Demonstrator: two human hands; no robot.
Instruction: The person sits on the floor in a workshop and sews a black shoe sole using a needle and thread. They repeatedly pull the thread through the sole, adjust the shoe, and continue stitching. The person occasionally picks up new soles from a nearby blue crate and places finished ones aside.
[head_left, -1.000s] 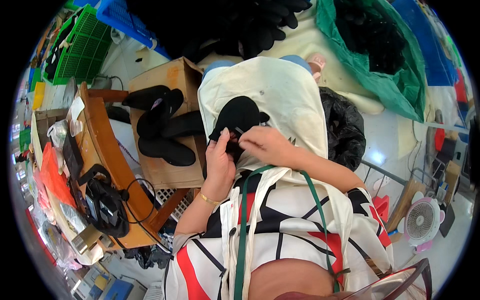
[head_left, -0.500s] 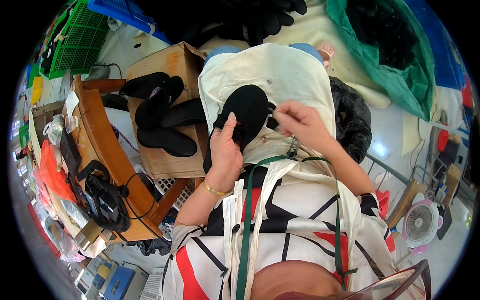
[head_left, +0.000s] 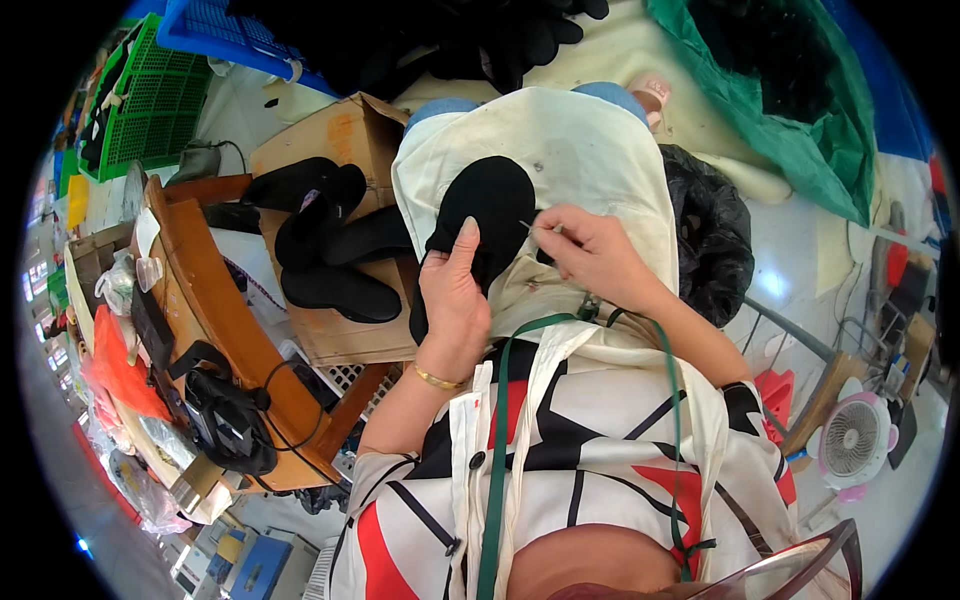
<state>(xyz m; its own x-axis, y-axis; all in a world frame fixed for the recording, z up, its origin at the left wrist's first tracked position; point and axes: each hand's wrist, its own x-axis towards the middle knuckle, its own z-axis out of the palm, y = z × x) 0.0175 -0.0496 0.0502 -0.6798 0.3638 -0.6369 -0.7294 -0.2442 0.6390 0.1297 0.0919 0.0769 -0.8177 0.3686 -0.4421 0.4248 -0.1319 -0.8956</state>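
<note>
Item: black fabric sole piece (head_left: 488,215), oval, held over a cream apron (head_left: 590,150) spread on the person's lap. Its long axis ran from the lower left, under the left palm, up and slightly rightward to a rounded end beyond the fingertips. The left hand (head_left: 455,310) was closed on the piece, thumb pressed flat on its upper face and pointing along the long axis, the remaining fingers hidden beneath it. The right hand (head_left: 595,255) lay just to the right of the piece, touching its right edge; its fingers (head_left: 560,228) were pinched shut on a thin needle-like tool (head_left: 530,226), whose tip pointed leftward across the short axis and met the edge of the piece. What exactly the tool was could not be made out. The right hand was thus the nearer to the working edge, the left serving as the holder from below. Further left of the left hand, well apart, an open cardboard box (head_left: 340,150) held several more black sole pieces (head_left: 330,250). Beyond the right hand, to its right, sat a black plastic bag (head_left: 710,240).
</note>
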